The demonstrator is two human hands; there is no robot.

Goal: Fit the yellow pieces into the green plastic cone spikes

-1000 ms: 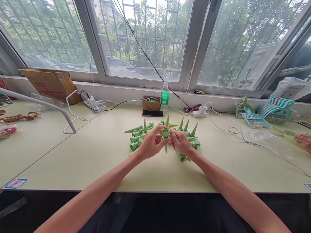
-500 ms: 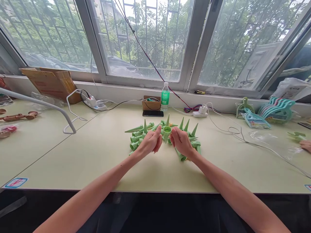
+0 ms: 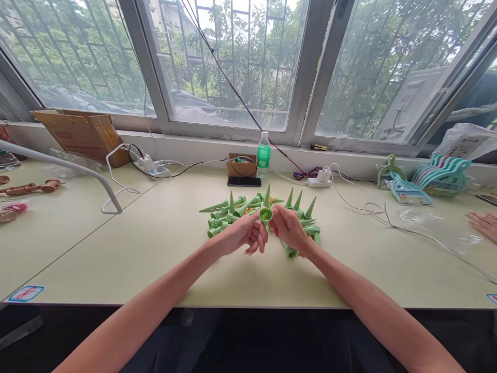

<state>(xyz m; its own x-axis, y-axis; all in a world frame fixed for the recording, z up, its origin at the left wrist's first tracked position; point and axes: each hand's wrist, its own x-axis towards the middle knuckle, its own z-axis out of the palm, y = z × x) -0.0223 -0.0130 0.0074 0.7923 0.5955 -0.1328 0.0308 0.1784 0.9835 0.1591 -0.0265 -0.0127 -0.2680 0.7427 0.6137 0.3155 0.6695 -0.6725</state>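
Note:
A green plastic watering spike (image 3: pixel 265 215) is held with its round open end towards me, showing a ridged inside. My right hand (image 3: pixel 288 224) is closed on its right side in a pinch. On the left, my left hand (image 3: pixel 250 234) has its fingers curled below the spike's rim, gripping it from that side; the thumb is partly hidden. Around both hands lies a pile of similar green spikes (image 3: pixel 219 224), some flat on the table. Several cones stand point up, such as the green cone (image 3: pixel 309 208) at the right. Small yellowish pieces lie among them.
Behind the pile are a black phone (image 3: pixel 244 182), a small cardboard box (image 3: pixel 241 167) and a water bottle (image 3: pixel 263 156). White cables (image 3: pixel 384 215) cross the table (image 3: pixel 155 269) at the right. Another person's hand (image 3: pixel 484 224) rests at the far right, near plastic bags and blue dustpans (image 3: pixel 442 178).
My left hand has rotated, bringing its curled fingers into view and lower. The spike's open end has tilted more towards me. At far right, the other person's hand has spread and moved.

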